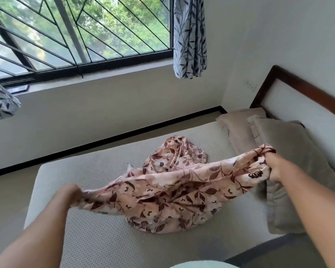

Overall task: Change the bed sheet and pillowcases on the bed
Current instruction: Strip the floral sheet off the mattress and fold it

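The big white bumpy mattress (104, 244) is bare, so the old sheet looks gone. The new pink cloth with brown leaves and flowers (172, 190) is not spread yet. It is bunched in the middle of the mattress and partly lifted. Its long way runs from low left up toward the two soft tan pillows (290, 151), which I think still need covers. The left hand (72, 192) and right hand (275, 167) each have fingers (272, 175) clamped on one end of the cloth

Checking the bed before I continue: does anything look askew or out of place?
The floral cloth is bunched and twisted over the bare mattress, not spread flat, its ends gripped by the left hand and right hand. The two pillows overlap unevenly by the headboard.
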### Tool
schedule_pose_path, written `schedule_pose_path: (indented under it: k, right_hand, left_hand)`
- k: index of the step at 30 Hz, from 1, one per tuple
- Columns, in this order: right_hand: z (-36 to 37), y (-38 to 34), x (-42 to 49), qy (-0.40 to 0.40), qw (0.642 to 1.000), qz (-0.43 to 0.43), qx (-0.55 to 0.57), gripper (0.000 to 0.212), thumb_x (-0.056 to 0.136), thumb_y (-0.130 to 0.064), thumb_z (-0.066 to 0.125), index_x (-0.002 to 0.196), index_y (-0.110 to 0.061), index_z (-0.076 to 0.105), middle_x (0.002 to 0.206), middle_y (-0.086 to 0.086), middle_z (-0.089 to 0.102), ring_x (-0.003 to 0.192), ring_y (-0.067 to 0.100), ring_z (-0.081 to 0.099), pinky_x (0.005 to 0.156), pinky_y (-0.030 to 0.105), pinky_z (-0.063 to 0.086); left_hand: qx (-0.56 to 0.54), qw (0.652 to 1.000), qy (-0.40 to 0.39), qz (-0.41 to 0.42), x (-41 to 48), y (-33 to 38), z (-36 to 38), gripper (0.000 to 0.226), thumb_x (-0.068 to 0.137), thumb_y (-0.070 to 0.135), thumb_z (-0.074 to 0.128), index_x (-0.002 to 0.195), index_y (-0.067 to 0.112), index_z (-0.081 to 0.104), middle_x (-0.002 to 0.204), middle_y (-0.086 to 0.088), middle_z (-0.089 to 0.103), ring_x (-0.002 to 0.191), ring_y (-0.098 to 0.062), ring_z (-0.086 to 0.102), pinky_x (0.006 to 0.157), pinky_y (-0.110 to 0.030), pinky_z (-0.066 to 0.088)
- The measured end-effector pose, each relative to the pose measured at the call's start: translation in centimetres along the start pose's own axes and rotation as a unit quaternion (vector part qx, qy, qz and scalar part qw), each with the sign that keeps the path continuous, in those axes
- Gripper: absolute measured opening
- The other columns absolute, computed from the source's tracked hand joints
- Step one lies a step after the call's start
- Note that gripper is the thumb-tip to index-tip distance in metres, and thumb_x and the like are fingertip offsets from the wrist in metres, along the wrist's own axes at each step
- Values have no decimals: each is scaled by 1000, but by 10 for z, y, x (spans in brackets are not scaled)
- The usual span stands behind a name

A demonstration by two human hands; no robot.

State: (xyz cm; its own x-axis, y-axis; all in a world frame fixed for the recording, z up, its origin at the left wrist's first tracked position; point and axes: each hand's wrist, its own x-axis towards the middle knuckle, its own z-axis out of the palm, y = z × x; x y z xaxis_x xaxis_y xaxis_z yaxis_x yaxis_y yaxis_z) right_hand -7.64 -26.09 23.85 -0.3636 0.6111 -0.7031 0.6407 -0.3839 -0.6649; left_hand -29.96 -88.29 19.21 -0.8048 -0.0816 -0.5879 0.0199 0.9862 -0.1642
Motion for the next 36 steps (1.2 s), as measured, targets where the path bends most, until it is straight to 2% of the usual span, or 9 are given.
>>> schedule_pose_path:
  k: [2,6,11,17,20,27,30,33,36]
  right_hand:
    - [16,-7,-19,-56,996,9,63,52,99,-52,45,79,-10,67,72,15,73,64,29,71,53,38,61]
    - [38,-32,-45,-101,973,-54,200,45,94,-47,42,87,-10,69,88,14,75,82,28,73,75,45,61]
    - [29,-54,-64,-75,928,-143,336,44,98,-38,37,110,-11,70,109,16,73,89,30,72,64,53,63]
    - [20,-15,-59,-25,984,-78,159,49,90,-67,49,75,-22,56,66,11,64,46,26,62,54,43,50]
    - [5,20,-46,-54,993,-59,-90,32,87,-45,75,80,-16,62,68,15,61,47,26,58,49,38,46]
    - [-9,70,-72,-11,704,-25,-710,24,104,-19,53,94,1,62,84,3,55,77,13,54,57,17,47]
    - [-21,93,-95,14,785,-40,-619,29,102,-12,53,116,12,61,111,14,66,86,20,55,73,30,55]
    - [-29,107,-93,-59,956,0,-287,22,98,-3,55,79,4,63,61,17,67,44,24,60,35,25,48]
    - [-36,118,-83,-162,985,58,1,16,89,2,54,77,-2,63,55,6,62,42,13,56,51,24,54]
  left_hand:
    - [-253,967,-4,9,8,5,-1,39,104,36,50,116,2,66,118,-17,68,92,-28,62,79,-32,49]
    - [-730,683,30,1,5,25,-36,21,108,29,43,103,14,55,101,-14,61,79,-28,63,57,-43,63]
    - [-897,434,79,43,12,-15,-74,28,95,-5,37,93,6,63,102,-24,67,85,-31,70,60,-40,62]
    - [-854,516,58,25,11,-42,-51,41,69,-17,45,101,3,59,89,-24,66,70,-26,68,52,-37,61]
    - [-682,725,98,-7,-20,-37,-29,11,100,6,52,96,14,59,77,-11,56,51,-21,62,36,-26,51]
    - [-142,989,29,10,-59,-42,17,57,82,50,73,127,16,61,114,-1,68,100,-18,65,85,-24,51]
    - [-136,987,83,-21,-78,-43,39,52,90,44,63,136,21,56,137,3,62,123,-11,59,95,-17,44]
    - [-177,982,65,-15,-99,-41,56,51,101,33,52,148,14,46,147,-4,54,131,-16,54,97,-19,41]
    - [-338,940,2,-45,-108,-39,74,48,102,24,57,143,2,46,138,-21,57,106,-32,60,74,-37,51]
